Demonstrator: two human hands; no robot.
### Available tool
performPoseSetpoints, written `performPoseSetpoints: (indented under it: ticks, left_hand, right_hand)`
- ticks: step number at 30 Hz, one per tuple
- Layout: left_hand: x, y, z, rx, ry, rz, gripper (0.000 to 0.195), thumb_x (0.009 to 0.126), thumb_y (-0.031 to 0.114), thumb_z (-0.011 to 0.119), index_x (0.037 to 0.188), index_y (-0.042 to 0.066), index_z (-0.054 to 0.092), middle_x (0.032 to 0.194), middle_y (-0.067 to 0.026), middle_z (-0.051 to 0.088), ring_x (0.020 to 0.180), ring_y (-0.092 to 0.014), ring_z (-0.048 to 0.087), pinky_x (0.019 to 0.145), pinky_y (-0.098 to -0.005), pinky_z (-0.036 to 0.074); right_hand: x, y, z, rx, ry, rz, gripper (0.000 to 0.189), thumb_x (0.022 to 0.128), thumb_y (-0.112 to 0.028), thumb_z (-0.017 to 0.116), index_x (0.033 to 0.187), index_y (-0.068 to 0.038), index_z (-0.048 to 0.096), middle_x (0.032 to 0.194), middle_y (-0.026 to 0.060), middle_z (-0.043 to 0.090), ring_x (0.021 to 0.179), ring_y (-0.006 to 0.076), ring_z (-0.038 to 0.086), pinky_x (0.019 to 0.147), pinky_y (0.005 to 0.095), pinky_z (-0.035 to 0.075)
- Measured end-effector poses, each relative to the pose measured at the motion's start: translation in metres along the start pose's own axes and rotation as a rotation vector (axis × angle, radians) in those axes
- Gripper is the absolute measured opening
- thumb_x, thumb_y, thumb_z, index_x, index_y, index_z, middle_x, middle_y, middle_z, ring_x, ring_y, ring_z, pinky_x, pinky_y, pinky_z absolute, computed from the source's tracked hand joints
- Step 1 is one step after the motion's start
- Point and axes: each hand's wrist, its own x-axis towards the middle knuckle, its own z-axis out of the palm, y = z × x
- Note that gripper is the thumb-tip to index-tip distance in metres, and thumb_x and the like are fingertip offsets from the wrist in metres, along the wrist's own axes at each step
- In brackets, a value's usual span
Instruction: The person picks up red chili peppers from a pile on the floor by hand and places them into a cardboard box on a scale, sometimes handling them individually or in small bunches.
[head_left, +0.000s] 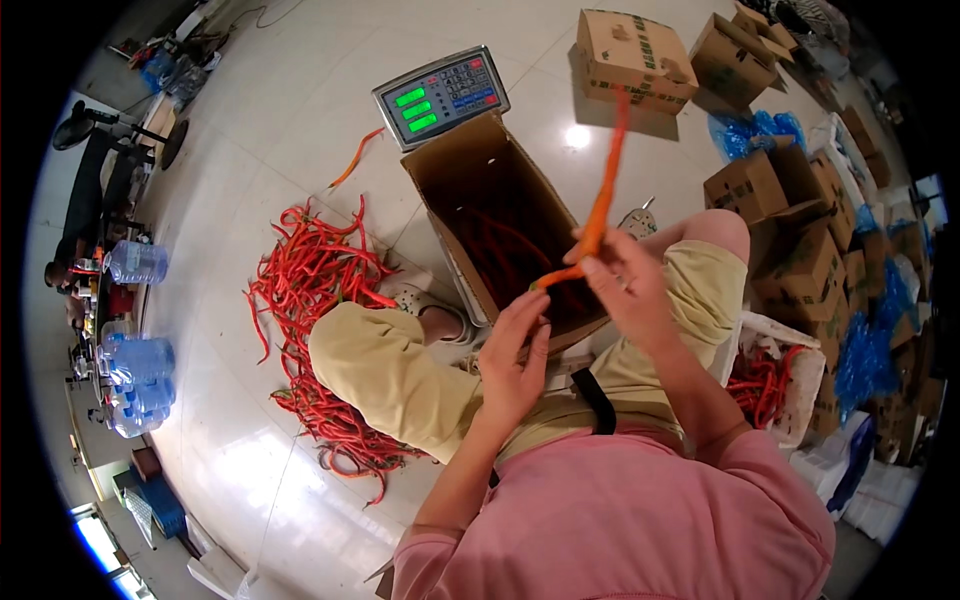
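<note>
A long orange-red chili pepper (604, 195) is pinched between the thumb and fingers of my right hand (630, 289). It points up and away, its far end blurred; a bent part with a green stem end extends left below the fingers. Whether this is one pepper or two is hard to tell. My left hand (514, 356) has its fingertips at the stem end, its thumb held apart. Under both hands stands an open cardboard box (480, 146) with red chili peppers (506, 251) in its shadowed inside.
A scale display (442, 97) with lit green readouts stands behind the box. Heaped red chilies (315, 262) lie on the floor at left, beside my knee. A white foam box (802, 390) at right holds more. Cartons (637, 64) and blue plastic (870, 360) crowd the right side.
</note>
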Motion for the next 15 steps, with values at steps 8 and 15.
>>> performPoseSetpoints:
  ticks: [8, 15]
  left_hand:
    - [0.012, -0.016, -0.020, -0.554, 0.280, -0.333, 0.026, 0.091, 0.007, 0.054, 0.116, -0.001, 0.053, 0.094, -0.0054, 0.063, 0.074, -0.008, 0.053, 0.064, -0.0211, 0.041]
    - [0.004, -0.023, -0.062, -0.746, 0.425, -0.182, 0.023, 0.093, 0.010, 0.051, 0.113, -0.001, 0.051, 0.100, -0.0109, 0.060, 0.083, -0.015, 0.056, 0.068, -0.0275, 0.045]
  right_hand:
    - [0.012, 0.009, 0.040, -0.233, -0.252, -0.313, 0.025, 0.082, 0.002, 0.056, 0.107, -0.002, 0.058, 0.094, 0.0134, 0.061, 0.080, 0.0260, 0.061, 0.069, 0.0306, 0.048]
    - [0.085, 0.102, 0.073, -0.090, -0.231, 0.161, 0.032, 0.085, -0.005, 0.053, 0.117, -0.001, 0.053, 0.107, 0.0075, 0.059, 0.092, 0.0124, 0.055, 0.080, 0.0269, 0.046]
